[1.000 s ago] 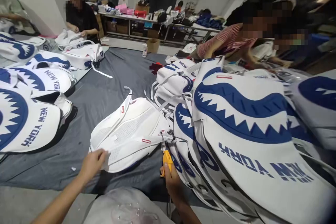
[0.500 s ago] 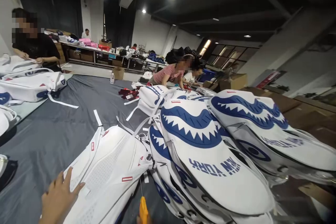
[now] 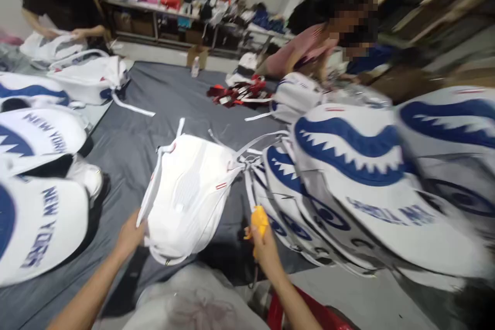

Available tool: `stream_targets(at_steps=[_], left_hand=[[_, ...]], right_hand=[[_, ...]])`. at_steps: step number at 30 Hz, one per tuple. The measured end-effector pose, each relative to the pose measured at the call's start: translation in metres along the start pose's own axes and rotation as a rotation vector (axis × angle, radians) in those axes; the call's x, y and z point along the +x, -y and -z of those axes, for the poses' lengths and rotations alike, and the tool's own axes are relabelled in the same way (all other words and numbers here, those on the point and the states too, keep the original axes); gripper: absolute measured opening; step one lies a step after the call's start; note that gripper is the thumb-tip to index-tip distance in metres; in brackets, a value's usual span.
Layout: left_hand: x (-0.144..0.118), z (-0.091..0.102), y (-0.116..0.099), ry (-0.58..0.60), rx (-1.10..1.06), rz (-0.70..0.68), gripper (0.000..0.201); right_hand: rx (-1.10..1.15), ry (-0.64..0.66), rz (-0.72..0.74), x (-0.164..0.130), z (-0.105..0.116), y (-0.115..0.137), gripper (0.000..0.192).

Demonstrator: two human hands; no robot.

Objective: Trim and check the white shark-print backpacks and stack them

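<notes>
A white backpack (image 3: 193, 191) lies in front of me on the grey cloth, its padded mesh back and shoulder straps facing up. At its lower left edge is my left hand (image 3: 131, 234), closed on the side of the bag, with the fingertips partly hidden by it. My right hand (image 3: 265, 247), to the right of the bag, is wrapped round a yellow-handled tool (image 3: 260, 219); blur hides its exact kind. Close beyond that hand, a stack of white backpacks (image 3: 348, 160) shows blue shark-mouth prints and NEW YORK lettering.
More printed white backpacks (image 3: 50, 221) lie at the left. Red and black straps or tags (image 3: 242, 93) are heaped farther back, near a plastic bottle (image 3: 195, 67). One co-worker (image 3: 65, 5) handles a bag at far left; another, in a pink top (image 3: 301, 49), leans over at the back.
My view has tilted down and turned. My left hand has gone from lying spread on the backpack to holding its edge. The right hand with the yellow-handled tool has come further into view.
</notes>
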State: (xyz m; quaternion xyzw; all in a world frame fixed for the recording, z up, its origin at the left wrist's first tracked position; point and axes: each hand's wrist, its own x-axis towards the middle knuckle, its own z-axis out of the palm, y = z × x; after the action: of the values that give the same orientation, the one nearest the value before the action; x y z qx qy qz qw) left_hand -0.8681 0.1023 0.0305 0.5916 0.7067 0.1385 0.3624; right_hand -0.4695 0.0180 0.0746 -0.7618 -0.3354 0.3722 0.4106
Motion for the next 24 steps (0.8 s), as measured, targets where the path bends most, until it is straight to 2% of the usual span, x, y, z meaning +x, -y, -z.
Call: stream_targets(at_steps=[2,4,5,7,9,10,13,14,16,18,21,24], left_hand=[[-0.004,0.011,-0.015,-0.079,-0.009,-0.022,0.056],[-0.002,0.008,-0.036,-0.259,0.023,-0.055,0.055],[0.001,0.002,-0.047,-0.288,0.004,-0.079,0.055],[0.007,-0.014,-0.065,-0.224,-0.13,-0.138,0.053],[0.014,-0.027,-0.074,-0.08,-0.359,-0.146,0.049],[0.018,-0.03,-0.074,-0.008,-0.474,-0.113,0.047],[0.031,-0.026,-0.06,0.241,-0.823,0.116,0.056],[0.035,-0.022,-0.054,0.323,-0.928,0.211,0.06],[0.042,-0.016,-0.043,0.426,-1.11,0.39,0.064],[0.048,-0.015,-0.037,0.423,-1.165,0.492,0.067],[0.056,-0.022,-0.034,0.422,-1.162,0.556,0.067],[0.063,-0.028,-0.031,0.456,-1.15,0.592,0.067]], right_hand=[[-0.047,0.051,0.097,-0.004,0.003,0.021,0.043],[-0.057,0.23,0.101,-0.002,-0.006,0.04,0.043],[-0.071,0.344,0.087,0.001,-0.013,0.048,0.045],[-0.134,0.566,0.09,0.013,-0.029,0.063,0.049],[-0.24,0.682,0.139,0.034,-0.043,0.079,0.05],[-0.318,0.664,0.166,0.048,-0.049,0.088,0.049],[-0.6,0.461,0.195,0.09,-0.066,0.117,0.048],[-0.668,0.432,0.194,0.1,-0.071,0.124,0.048],[-0.767,0.48,0.21,0.112,-0.079,0.135,0.045],[-0.868,0.513,0.236,0.113,-0.085,0.141,0.043],[-0.99,0.497,0.259,0.11,-0.093,0.147,0.042],[-0.933,0.627,0.309,0.111,-0.104,0.158,0.041]])
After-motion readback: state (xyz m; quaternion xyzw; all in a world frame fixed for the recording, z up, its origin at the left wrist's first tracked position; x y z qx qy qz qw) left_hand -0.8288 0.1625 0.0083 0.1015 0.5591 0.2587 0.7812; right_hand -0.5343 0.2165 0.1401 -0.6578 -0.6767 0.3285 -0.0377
